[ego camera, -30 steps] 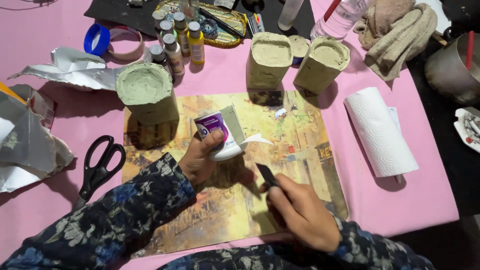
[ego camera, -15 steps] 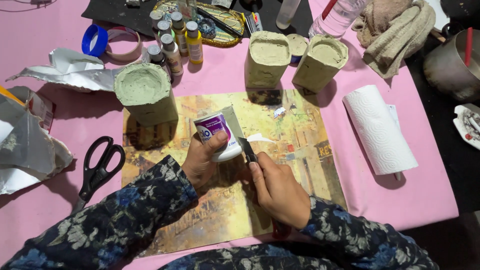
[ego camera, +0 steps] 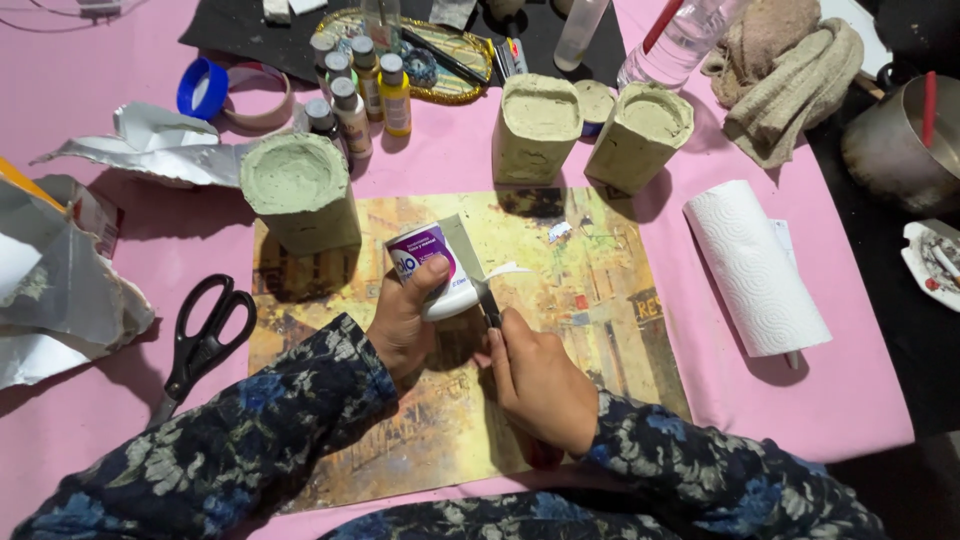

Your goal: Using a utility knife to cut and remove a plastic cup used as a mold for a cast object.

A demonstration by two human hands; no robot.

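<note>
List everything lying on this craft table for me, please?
glue tub: 1, white with purple label, in left hand
dark tool: 1, in right hand, at tub's opening
moulded pots: 3, grey-green, top of printed sheet
printed sheet: 1, yellow-brown, centre
scissors: 1, black, left
paint bottles: about 5, behind pots
paper towel roll: 1, white, right
left hand: holds tub
right hand: holds tool

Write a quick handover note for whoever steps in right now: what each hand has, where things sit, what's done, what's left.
Left hand: grip on a small white tube, held tilted over the printed sheet.
Right hand: grip on a dark thin tool, tip at the tube's peeled seal.
Scissors lie left of the sheet; paper towel roll to the right.
Done: seal partly lifted.
Left: the tube looks not fully open.
</note>
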